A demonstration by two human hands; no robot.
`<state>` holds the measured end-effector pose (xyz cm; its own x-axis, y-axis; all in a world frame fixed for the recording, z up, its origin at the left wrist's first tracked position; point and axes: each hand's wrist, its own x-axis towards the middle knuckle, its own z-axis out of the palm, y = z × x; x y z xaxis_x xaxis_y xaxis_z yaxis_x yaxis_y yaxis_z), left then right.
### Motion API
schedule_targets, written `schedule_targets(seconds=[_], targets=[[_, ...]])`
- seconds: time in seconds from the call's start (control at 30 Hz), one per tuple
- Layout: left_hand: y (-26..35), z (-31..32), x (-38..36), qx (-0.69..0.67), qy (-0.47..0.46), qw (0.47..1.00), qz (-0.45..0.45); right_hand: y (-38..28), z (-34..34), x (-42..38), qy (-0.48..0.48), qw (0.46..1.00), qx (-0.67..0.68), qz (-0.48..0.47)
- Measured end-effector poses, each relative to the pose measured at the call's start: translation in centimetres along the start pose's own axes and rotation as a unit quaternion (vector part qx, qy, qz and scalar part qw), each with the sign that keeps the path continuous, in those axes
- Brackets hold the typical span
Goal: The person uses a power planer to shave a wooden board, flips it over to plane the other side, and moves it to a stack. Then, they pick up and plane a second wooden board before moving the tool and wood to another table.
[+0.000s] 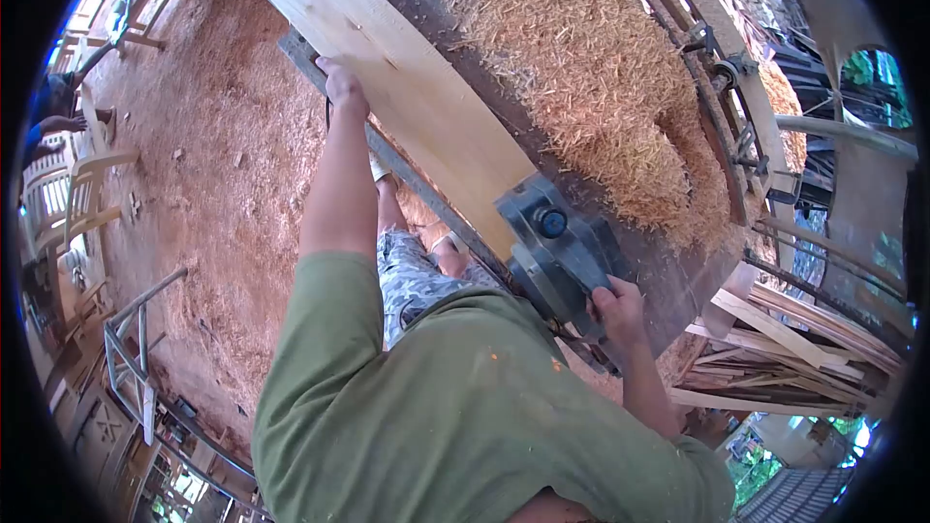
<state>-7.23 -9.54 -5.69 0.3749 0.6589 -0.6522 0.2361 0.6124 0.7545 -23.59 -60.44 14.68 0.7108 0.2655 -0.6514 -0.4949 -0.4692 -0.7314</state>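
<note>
Pale wood plank [417,87] runs along bench [664,276], dk-grey planer [572,247] on its nr part. R hand [618,310] wrapped round planer's rear handle, forearm nr torso [465,368]. L arm [337,184] near-straight fwd, L hand [343,89] at plank's L edge; can't tell if gripping.

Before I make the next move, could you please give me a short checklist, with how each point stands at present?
1. Right hand on the handle of the planer: ok, it is gripping it.
2. Left hand away from the planer: ok, it is farther up, at the edge of the wooden board.
3. Planer at the board's near end: ok, its front overlaps the board there.
4. Workbench swept: not ok, a heap of shavings lies beside the board.
5. Board clamped down: cannot tell from this view.
6. Planer switched off: cannot tell.
</note>
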Motion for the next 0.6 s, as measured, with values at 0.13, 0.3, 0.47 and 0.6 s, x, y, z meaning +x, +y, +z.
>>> schedule_targets(seconds=[0.13,0.3,0.47,0.6], targets=[[-0.8,-0.3,1.5,-0.072,-0.004,0.997,0.003,0.0,-0.6,1.4,-0.034,0.998,-0.035,-0.026],[0.5,-0.2,-0.3,0.016,0.040,0.999,-0.014,0.7,-1.6,2.0,-0.022,0.997,-0.069,-0.024],[-1.0,-0.7,1.6,0.040,0.042,0.998,-0.002,-2.0,1.0,4.5,-0.031,0.996,-0.083,-0.026],[-1.4,-0.8,2.0,0.026,0.048,0.999,-0.002,-4.9,5.1,8.0,-0.011,0.998,-0.049,-0.034]])
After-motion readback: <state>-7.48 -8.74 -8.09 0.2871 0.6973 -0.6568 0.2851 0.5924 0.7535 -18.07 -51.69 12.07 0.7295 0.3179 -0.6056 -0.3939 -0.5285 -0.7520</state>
